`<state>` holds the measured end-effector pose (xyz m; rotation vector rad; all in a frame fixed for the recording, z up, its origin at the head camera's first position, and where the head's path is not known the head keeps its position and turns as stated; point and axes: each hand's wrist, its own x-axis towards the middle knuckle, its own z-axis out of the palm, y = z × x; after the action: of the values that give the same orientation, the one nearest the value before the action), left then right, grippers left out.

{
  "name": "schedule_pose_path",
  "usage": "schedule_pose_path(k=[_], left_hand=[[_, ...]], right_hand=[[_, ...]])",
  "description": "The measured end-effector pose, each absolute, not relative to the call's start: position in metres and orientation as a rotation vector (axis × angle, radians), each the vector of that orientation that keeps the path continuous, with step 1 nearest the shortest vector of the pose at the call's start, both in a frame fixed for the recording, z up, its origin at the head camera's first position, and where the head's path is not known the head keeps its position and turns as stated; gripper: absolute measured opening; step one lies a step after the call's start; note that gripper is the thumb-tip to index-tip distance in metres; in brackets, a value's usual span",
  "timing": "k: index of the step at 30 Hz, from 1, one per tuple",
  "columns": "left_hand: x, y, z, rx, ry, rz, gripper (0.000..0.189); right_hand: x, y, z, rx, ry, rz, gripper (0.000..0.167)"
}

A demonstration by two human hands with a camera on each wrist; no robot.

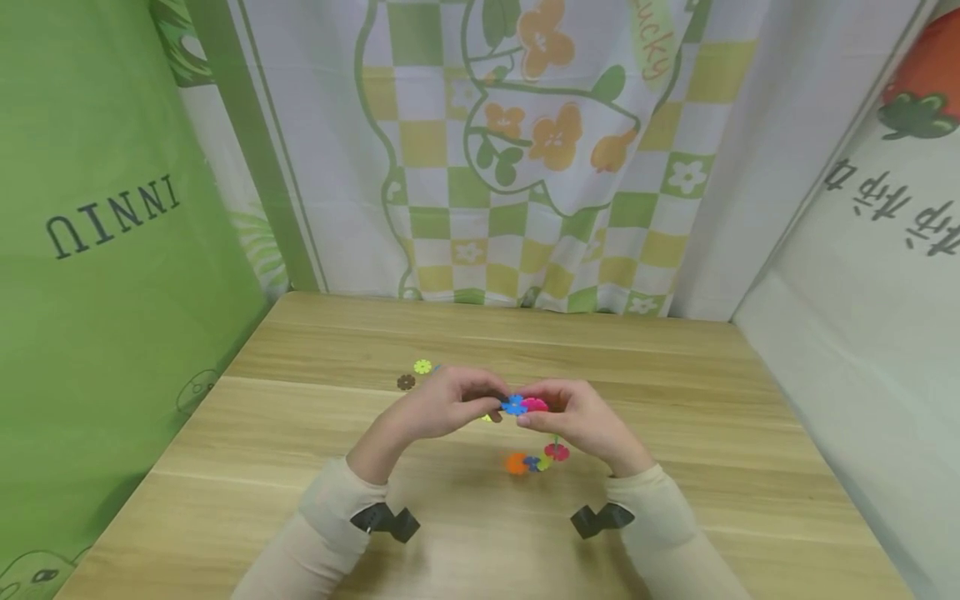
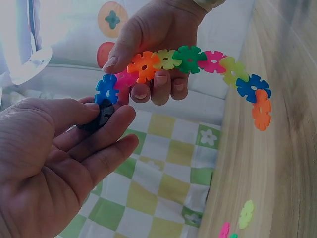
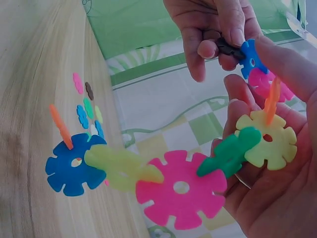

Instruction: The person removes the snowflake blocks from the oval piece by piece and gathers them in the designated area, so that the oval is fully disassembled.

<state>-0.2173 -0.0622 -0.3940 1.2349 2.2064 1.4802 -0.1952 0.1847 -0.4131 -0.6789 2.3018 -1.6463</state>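
My left hand (image 1: 442, 408) pinches a dark snowflake disc (image 3: 229, 48) between thumb and fingers. It meets the edge of a blue disc (image 2: 102, 85), the end piece of a chain of slotted plastic discs. My right hand (image 1: 585, 418) grips this chain near that end, thumb in front and fingers behind, around a pink disc (image 2: 126, 78) and an orange disc (image 2: 141, 62). From there the chain curves away through yellow, green (image 2: 188, 52), pink (image 3: 166, 173), yellow and blue discs to an orange disc (image 2: 261, 116) at the free end. Both hands are raised over the table.
Loose discs lie on the wooden table (image 1: 300, 433) beyond my left hand, among them a yellow disc (image 1: 423, 366) and a brown disc (image 1: 406, 382). A checked curtain (image 1: 487, 192) hangs at the table's back edge, with green cloth (image 1: 112, 317) on the left and white cloth on the right.
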Motion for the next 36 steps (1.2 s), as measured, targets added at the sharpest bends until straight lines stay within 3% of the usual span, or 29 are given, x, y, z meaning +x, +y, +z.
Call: schedule_pose_path(k=[36], left_hand=[[-0.2203, -0.0651, -0.4015, 1.261, 2.295, 1.49, 0.013]], right_hand=[[-0.1967, 0.1829, -0.4137, -0.634, 2.335, -1.62, 0.033]])
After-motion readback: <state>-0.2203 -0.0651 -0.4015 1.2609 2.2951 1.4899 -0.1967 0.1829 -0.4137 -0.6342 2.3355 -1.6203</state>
